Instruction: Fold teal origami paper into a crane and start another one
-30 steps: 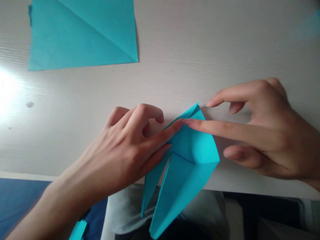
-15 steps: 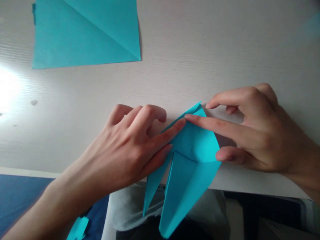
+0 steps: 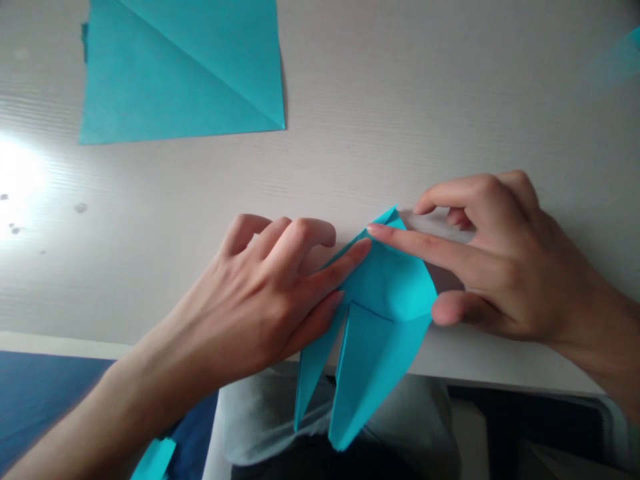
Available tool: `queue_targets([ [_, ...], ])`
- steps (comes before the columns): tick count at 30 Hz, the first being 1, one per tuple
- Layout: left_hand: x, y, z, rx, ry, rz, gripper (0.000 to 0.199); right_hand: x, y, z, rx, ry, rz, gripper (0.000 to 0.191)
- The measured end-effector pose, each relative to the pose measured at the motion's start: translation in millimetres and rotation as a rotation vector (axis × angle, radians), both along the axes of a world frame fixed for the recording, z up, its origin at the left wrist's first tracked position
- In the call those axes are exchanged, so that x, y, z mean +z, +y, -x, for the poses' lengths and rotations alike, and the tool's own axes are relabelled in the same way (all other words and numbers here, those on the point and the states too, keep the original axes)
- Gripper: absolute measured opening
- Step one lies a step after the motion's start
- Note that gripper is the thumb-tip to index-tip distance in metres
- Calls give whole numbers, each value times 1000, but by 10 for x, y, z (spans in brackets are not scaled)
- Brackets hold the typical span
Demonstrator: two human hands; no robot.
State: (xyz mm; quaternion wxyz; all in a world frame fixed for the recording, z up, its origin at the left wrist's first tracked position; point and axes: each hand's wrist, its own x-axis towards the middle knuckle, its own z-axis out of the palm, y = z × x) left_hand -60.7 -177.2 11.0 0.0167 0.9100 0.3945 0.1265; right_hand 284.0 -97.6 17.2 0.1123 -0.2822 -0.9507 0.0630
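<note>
A folded teal origami paper (image 3: 380, 293) lies at the near edge of the white desk (image 3: 400, 140), with two long points hanging past the edge. My left hand (image 3: 250, 293) presses its index and middle fingertips onto the paper's left side. My right hand (image 3: 495, 267) lies across from it, index finger along the upper folded edge and thumb at the right side. Its other fingers curl near the small top point. A flat teal square sheet (image 3: 180, 73) with crease lines lies at the far left of the desk, out of reach of both fingertips.
Below the desk edge are a grey trouser leg (image 3: 270, 413) and a dark blue surface (image 3: 45, 393) holding a small teal scrap (image 3: 155, 460). A bright glare (image 3: 15, 180) sits on the left of the desk. A faint teal blur (image 3: 615, 60) shows at the top right.
My right hand has moved left and closed in on the paper. The paper's lower points have swung up and to the right. The whole view has shifted slightly.
</note>
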Motion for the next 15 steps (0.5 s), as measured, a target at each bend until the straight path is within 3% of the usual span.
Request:
queue_targets([
  [9, -16, -22, 21, 8, -9, 0, 49, 24, 132, 4, -96, -17, 36, 103],
  [15, 11, -6, 23, 3, -23, 48, 47, 91, 95, 62, -178, -82, 24, 117],
])
